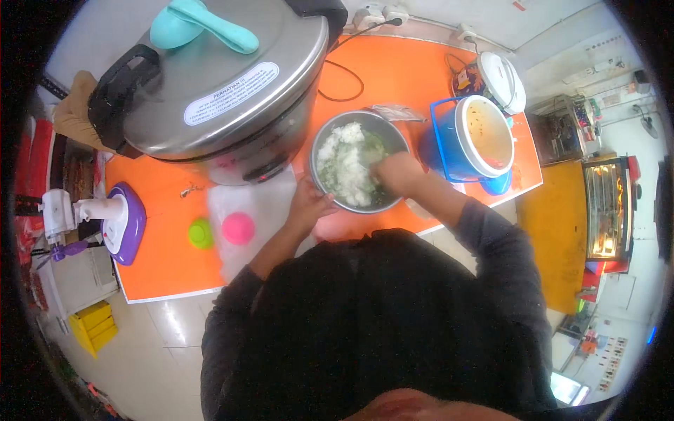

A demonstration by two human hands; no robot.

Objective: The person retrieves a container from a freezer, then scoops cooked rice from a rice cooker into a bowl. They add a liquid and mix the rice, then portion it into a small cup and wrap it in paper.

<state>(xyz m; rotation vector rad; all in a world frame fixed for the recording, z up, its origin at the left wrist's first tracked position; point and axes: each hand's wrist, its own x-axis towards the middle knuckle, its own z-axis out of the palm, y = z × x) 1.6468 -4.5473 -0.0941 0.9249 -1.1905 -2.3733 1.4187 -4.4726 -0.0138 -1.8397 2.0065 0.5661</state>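
A round metal bowl (317,138) on the orange tabletop (395,68) holds white rice (345,158) and a green, leafy-looking mixture. My left hand (310,205) grips the bowl's rim at its near left side, thumb over the edge. Inside the bowl's right part is my right hand (397,173), its fingers down near the green mixture; whether it holds a utensil is hidden. Left of the bowl stands a big metal rice cooker (221,137), lid down, with a turquoise scoop (210,26) lying on top. A pink cup (238,228) and a green cup (200,233) are near my left forearm.
Right of the bowl, a blue and white cooler jug (439,144) stands uncovered, near a patterned container with a white lid (503,81). A purple and white fan (124,223) is at the table's left end. A power cable (360,87) runs behind the bowl.
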